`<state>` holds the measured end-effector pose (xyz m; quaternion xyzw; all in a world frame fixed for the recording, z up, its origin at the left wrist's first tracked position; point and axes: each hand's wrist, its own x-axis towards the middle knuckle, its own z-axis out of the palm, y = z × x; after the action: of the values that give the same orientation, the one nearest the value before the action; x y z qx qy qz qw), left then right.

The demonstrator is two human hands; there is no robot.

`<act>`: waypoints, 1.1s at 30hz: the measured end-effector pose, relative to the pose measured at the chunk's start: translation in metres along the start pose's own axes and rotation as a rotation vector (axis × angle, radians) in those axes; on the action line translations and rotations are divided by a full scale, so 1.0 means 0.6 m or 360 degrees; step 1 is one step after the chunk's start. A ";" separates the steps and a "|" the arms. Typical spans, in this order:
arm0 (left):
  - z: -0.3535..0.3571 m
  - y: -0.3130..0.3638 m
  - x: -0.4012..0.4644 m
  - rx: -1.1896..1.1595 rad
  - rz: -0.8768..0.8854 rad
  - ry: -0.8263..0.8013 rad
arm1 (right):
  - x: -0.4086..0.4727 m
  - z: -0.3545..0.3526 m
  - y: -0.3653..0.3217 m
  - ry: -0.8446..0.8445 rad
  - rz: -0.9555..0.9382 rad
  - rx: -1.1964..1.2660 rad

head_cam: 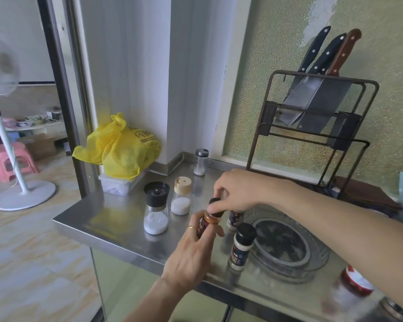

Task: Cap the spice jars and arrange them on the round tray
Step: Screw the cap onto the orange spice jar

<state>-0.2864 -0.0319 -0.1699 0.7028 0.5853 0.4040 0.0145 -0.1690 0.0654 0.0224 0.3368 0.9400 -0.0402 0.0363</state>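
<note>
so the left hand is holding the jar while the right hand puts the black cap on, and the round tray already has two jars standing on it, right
Not quite. The head view shows the round tray with no jars on it; the black-capped jar stands on the counter beside it. The rest holds: the left hand holds the jar while the right hand brings the black cap to its top.

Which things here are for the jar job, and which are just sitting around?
For the job: the left hand holding a brown jar, the right hand with its black cap, the black-capped jar, the grinder, the wooden-lidded jar, the round tray.

Just lying about: the yellow bag, the knife rack, the fan.
</note>
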 end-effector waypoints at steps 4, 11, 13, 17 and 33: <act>0.003 -0.002 -0.001 -0.0032 -0.0015 0.0015 | 0.003 0.000 0.005 -0.0095 -0.0064 0.0176; 0.008 -0.009 -0.003 -0.0035 0.0044 0.0010 | 0.000 0.006 0.012 -0.0060 -0.0050 0.0229; 0.009 -0.009 -0.004 -0.0016 0.0053 0.0001 | -0.001 0.005 0.011 -0.0007 -0.0004 0.0126; 0.007 -0.008 -0.004 -0.0027 0.0063 -0.0006 | -0.007 0.004 0.011 -0.0047 -0.0094 0.0182; 0.000 0.000 -0.005 0.0006 0.0085 -0.0012 | -0.009 0.012 0.007 0.0079 -0.0001 0.0062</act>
<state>-0.2864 -0.0346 -0.1714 0.7198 0.5669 0.4007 0.0046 -0.1619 0.0647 0.0156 0.3379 0.9398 -0.0504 0.0065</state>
